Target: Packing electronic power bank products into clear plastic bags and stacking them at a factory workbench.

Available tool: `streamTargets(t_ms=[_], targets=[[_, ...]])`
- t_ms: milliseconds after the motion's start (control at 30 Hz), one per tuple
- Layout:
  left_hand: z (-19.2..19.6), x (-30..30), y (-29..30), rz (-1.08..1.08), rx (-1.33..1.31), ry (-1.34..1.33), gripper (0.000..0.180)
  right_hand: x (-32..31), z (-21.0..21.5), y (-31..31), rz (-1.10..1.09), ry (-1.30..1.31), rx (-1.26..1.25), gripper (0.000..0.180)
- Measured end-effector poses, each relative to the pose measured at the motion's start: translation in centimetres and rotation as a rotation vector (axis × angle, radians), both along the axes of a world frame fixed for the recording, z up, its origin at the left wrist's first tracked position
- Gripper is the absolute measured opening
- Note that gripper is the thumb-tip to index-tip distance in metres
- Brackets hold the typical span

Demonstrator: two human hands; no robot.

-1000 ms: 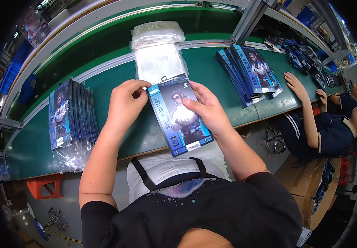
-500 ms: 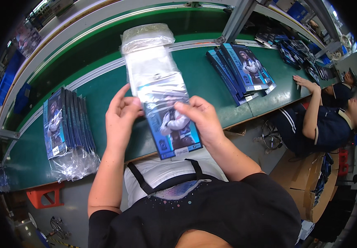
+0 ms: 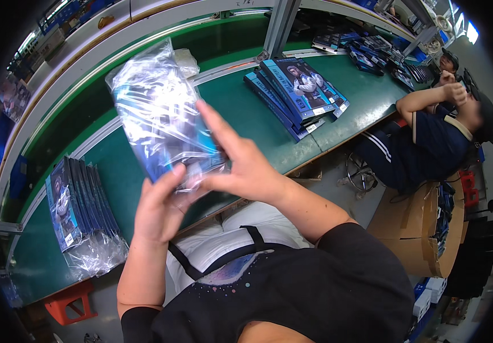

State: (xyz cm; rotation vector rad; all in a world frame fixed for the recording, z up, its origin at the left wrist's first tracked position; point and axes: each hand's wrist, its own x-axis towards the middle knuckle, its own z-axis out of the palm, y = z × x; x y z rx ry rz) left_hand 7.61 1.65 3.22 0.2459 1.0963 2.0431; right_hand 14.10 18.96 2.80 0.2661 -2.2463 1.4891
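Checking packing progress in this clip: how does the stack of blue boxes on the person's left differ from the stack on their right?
The left stack stands on edge, sleeved in clear plastic bags. The right stack lies flat and fanned, apparently without bags, covers facing up. Both are blue printed boxes on the green bench.

A green workbench (image 3: 246,114) carries two stacks of blue boxes (image 3: 298,91) (image 3: 78,206)
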Motion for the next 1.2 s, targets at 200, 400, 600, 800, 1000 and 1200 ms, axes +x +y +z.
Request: streamTargets(t_ms=[200, 400, 600, 800, 1000, 1200], targets=[[0.4, 0.6, -1.2, -0.337, 0.067, 0.206, 0.057, 1.0, 1.8, -0.1, -0.179, 0.577, -0.223, 0.017], [-0.9, 1.2, -1.0, -0.209, 0.024, -0.252, 0.056, 1.7, -0.1, -5.0, 0.277, 0.174, 0.173, 0.026], [-1.3, 0.4, -3.3, 0.038, -0.010, -0.130, 0.069, 1.0, -0.6, -2.9, 0.010, 0.449, 0.161, 0.026], [-0.2, -0.1, -7.1, 0.077, -0.018, 0.036, 0.074, -1.3, -2.7, 0.7, -0.212, 0.089, -0.149, 0.019], [2.2, 0.8, -9.2, 0.239, -0.205, 0.250, 0.072, -2.6, -3.8, 1.6, -0.172, -0.217, -1.013, 0.016], [5.9, 0.8, -14.7, 1.031, -0.370, 1.078, 0.056, -1.6, -2.4, 1.9, -0.110, -0.201, -0.911, 0.017]])
